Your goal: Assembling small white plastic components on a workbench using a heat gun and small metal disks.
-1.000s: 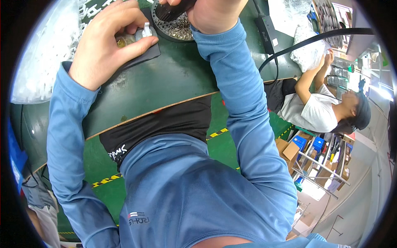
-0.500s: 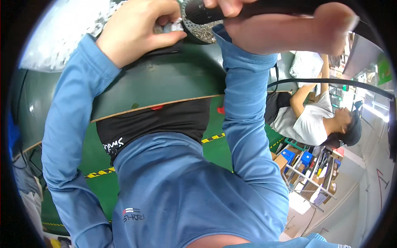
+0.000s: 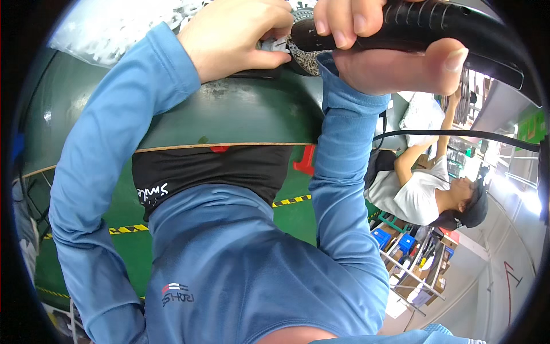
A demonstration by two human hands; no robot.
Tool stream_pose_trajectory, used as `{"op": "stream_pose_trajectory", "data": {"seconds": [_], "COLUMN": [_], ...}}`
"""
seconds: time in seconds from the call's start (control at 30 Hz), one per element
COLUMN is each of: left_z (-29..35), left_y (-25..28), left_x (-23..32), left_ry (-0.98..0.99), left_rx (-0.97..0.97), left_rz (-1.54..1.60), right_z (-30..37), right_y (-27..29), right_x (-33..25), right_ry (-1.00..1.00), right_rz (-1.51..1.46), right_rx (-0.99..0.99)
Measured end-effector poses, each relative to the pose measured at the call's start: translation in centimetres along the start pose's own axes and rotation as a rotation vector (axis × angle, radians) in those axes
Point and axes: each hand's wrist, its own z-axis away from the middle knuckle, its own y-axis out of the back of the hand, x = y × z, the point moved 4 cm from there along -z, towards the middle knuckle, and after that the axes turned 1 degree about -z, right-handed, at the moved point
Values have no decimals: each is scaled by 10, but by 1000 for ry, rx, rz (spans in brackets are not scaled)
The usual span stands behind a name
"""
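My left hand (image 3: 232, 37), at the upper middle of the bench, pinches a small white plastic part (image 3: 276, 45) between thumb and fingers. My right hand (image 3: 378, 66) is wrapped round a thick black electric screwdriver (image 3: 415, 26) with a ribbed body. The tool lies nearly level, its narrow nose pointing left, close to the fingers of my left hand. Its bit cannot be made out. Below that nose sits a round dark dish (image 3: 306, 60) of small metal screws, partly covered by my hands. A flat black object (image 3: 258, 73) lies under my left hand.
A clear plastic bag (image 3: 97, 34) of many white plastic parts lies on the green bench (image 3: 229, 114) at upper left. A black cable (image 3: 458, 133) runs across the right side. Another person (image 3: 412, 189) works at the right, near a shelf with boxes (image 3: 418, 258).
The view has shifted, so both hands appear a little farther right. My left hand still pinches the white part, and my right hand keeps its grip on the electric screwdriver, with more of the tool showing.
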Motion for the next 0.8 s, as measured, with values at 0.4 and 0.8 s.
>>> {"op": "stream_pose_trajectory", "data": {"seconds": [0.4, 0.8], "left_z": [-1, -2], "left_y": [-3, -8], "left_x": [-5, -6], "left_ry": [-16, -27], "left_rx": [71, 65], "left_rz": [146, 186], "right_z": [-5, 1], "right_y": [-11, -5], "right_x": [15, 22], "right_ry": [-106, -26], "right_rz": [-113, -141], "right_rx": [98, -49]}}
